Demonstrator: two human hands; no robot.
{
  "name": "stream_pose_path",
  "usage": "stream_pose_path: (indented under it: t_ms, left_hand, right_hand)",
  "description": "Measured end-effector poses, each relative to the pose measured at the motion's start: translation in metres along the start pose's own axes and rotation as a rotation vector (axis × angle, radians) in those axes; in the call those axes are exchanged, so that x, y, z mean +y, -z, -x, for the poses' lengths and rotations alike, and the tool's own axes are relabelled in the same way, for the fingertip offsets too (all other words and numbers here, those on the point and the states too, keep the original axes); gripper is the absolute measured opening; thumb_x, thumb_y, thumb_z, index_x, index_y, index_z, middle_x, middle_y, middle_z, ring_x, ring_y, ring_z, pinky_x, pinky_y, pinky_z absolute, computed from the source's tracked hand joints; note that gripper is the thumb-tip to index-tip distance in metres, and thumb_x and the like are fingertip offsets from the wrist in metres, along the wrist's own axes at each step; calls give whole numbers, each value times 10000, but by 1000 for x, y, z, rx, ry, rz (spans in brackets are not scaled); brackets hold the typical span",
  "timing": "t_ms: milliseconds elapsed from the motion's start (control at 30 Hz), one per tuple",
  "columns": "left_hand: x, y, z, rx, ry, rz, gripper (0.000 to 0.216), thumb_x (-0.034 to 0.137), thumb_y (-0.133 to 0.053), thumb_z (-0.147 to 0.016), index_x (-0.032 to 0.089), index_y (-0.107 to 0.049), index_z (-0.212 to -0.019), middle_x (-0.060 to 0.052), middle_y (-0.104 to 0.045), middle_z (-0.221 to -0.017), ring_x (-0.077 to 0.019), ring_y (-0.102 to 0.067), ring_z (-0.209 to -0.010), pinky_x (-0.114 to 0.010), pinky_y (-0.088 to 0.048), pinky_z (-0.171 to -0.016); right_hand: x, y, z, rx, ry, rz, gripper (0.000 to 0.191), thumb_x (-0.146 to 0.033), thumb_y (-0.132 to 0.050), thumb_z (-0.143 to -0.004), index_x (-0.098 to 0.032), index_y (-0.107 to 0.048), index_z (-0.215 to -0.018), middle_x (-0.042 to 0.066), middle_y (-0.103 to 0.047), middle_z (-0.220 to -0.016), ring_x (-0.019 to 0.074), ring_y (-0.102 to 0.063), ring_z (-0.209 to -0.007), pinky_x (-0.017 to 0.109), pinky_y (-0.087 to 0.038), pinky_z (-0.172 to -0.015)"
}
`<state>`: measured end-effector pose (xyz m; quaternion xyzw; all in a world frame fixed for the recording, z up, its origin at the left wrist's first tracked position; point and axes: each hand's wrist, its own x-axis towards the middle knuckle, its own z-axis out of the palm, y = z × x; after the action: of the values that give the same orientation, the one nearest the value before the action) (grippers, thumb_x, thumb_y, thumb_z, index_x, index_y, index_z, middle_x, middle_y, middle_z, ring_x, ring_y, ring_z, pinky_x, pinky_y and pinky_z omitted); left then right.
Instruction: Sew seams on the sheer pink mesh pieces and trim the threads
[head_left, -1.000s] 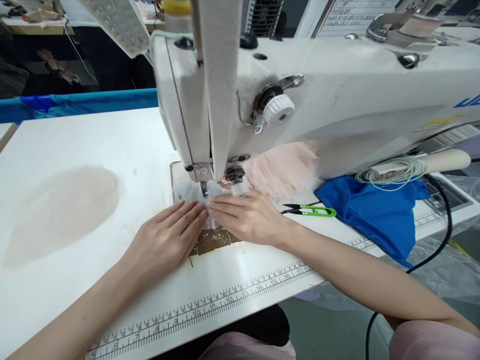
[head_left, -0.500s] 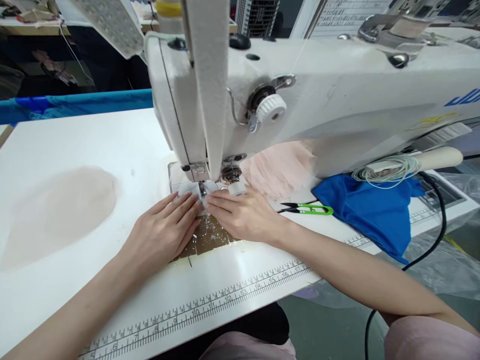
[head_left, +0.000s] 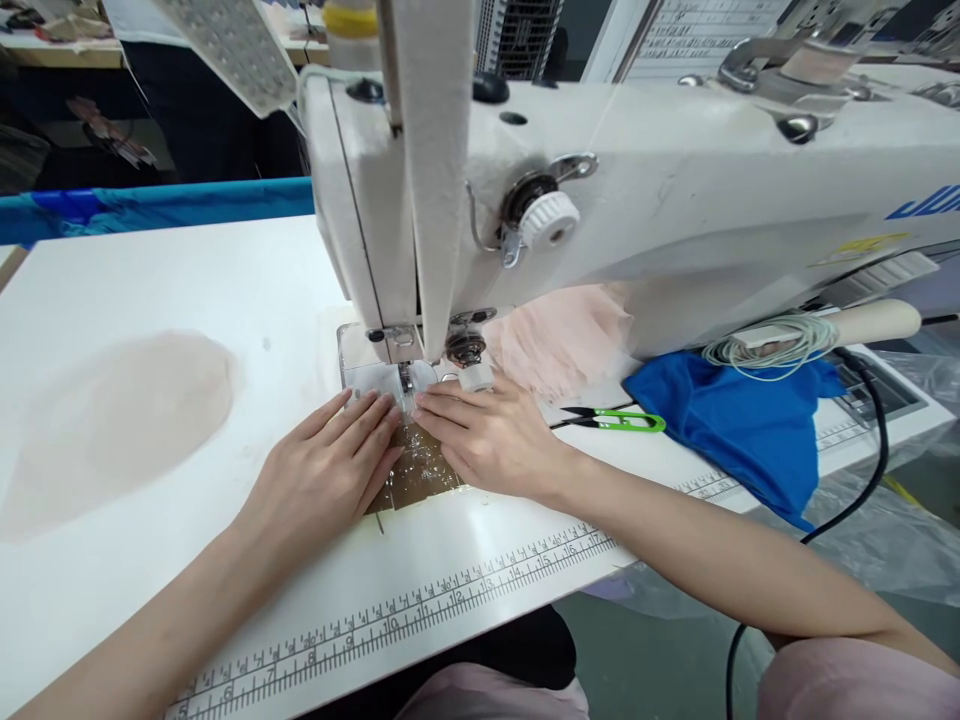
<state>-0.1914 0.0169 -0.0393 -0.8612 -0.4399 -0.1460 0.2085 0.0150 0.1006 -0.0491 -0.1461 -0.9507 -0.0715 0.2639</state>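
1. The sewing machine [head_left: 675, 200] fills the upper right, its head over the white table [head_left: 150, 280].
2. The left hand [head_left: 322, 480] and right hand [head_left: 491, 440], at centre frame, lie flat with fingers straight, gripping nothing, probably to keep the work smooth.
3. The glittery sheer piece [head_left: 420, 470] lies under their fingertips, its far edge at the presser foot [head_left: 407, 378].
4. Green thread snips [head_left: 619, 420] lie just right of the right hand, likely for easy reach.
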Motion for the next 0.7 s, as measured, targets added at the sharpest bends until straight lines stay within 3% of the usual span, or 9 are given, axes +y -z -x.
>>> stream_pose_path:
  t_ms: [700]
  left_hand:
    - [-7, -11, -1, -74, 163, 71, 397, 317, -418, -1003, 71, -629, -1233, -142, -659, -1257, -282, -623, -1183, -493, -445, -1079]
  right_hand:
    - [7, -6, -6, -93, -39, 94, 348, -85, -453, -883, -155, -696, -1123, 63, -741, -1106, 209, -654, -989, 491, -361, -1115]
